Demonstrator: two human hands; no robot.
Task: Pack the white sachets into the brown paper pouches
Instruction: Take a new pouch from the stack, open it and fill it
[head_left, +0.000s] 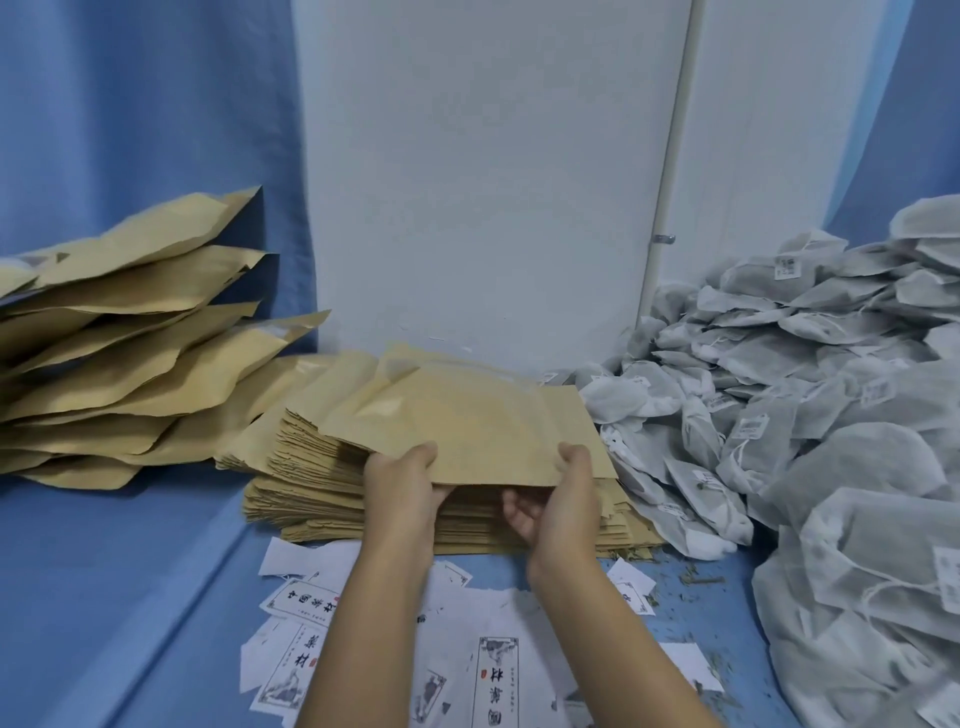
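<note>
We held one brown paper pouch (467, 426) above its stack (311, 467), fingers (423, 451) of left hand (402, 483) and right hand (561, 493) clamped on its near edge, likely to open it.

One camera does all the looking. It sits on the person's head and faces forward and down. It is close: the left hand (402, 480) and the right hand (563, 491) meet near the middle of the picture, holding a flat brown paper pouch (483, 426). Beyond the fingers (519, 512) stands a plain white wall panel (493, 182). Left of the fingers the view reaches a pile of puffy brown paper pouches (130, 353). Right of them is a heap of white mesh sachets (805, 389). Nearer than the fingers lie white printed paper labels (496, 670). The wide lens bends the edges.
</note>
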